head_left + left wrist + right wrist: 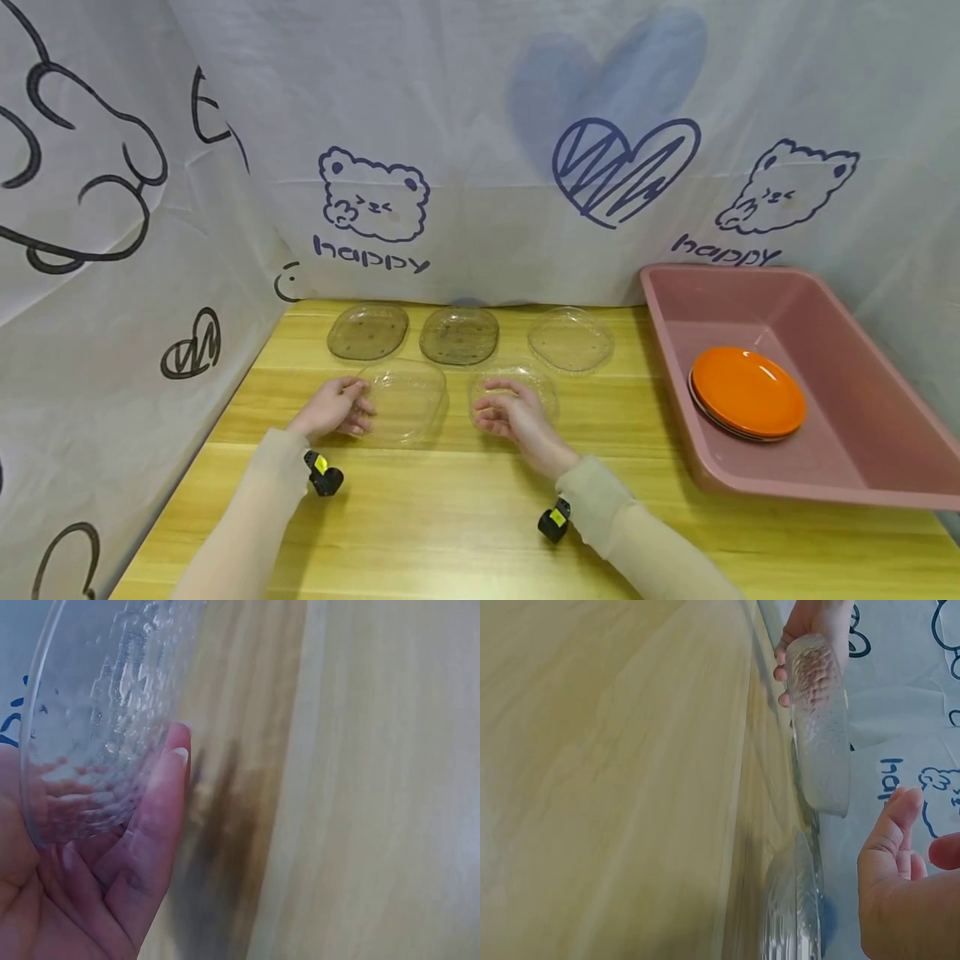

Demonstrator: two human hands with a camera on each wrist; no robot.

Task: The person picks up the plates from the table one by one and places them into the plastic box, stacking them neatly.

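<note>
My left hand (337, 408) grips the left edge of a clear textured dish (405, 402), its fingers under the base. The left wrist view shows the raised rim and rippled wall of this dish (142, 682) close up, and fingers showing through it. The right wrist view has the dish (821, 735) held above the wood. My right hand (513, 417) hovers over a second clear dish (543, 387), fingers loosely bent around nothing. In the right wrist view this second dish (791, 907) sits on the table, apart from the right hand (900, 877).
Along the back of the table (442, 517) stand two grey-tinted dishes (367, 331) and another clear dish (572, 340). At the right is a pink basin (840, 400) holding a stack topped by an orange plate (748, 392). A printed cloth (480, 167) hangs behind.
</note>
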